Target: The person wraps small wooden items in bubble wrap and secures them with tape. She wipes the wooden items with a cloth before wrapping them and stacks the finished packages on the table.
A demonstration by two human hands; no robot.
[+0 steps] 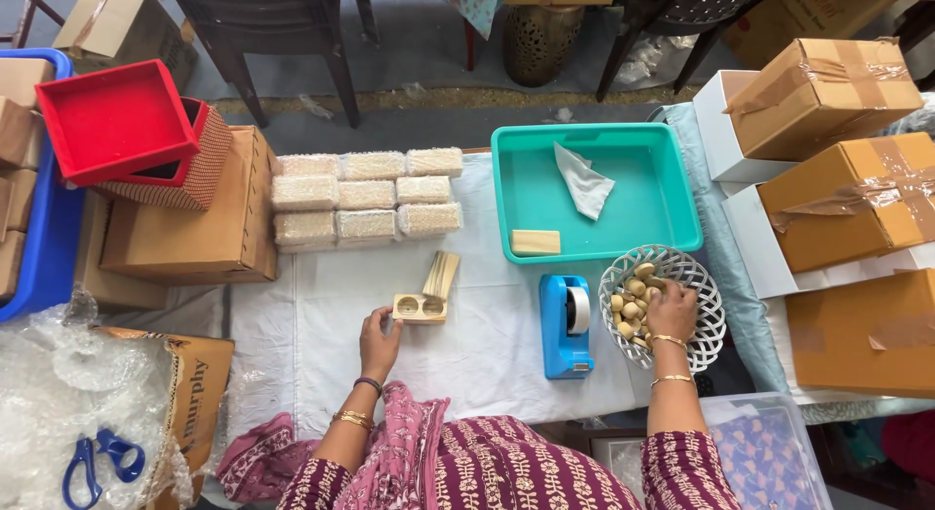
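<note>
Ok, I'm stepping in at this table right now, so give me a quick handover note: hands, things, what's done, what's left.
Left hand: fingers on the small open wooden box with two round hollows, both empty, lid tipped up.
Right hand: reaching into the white basket of small round wooden pieces; whether it grips one cannot be seen.
Done: a stack of bubble-wrapped packs lies behind the box.
Left: this box is unfilled and unwrapped; another wooden piece sits in the teal tray. Tape dispenser stands between the hands.
</note>
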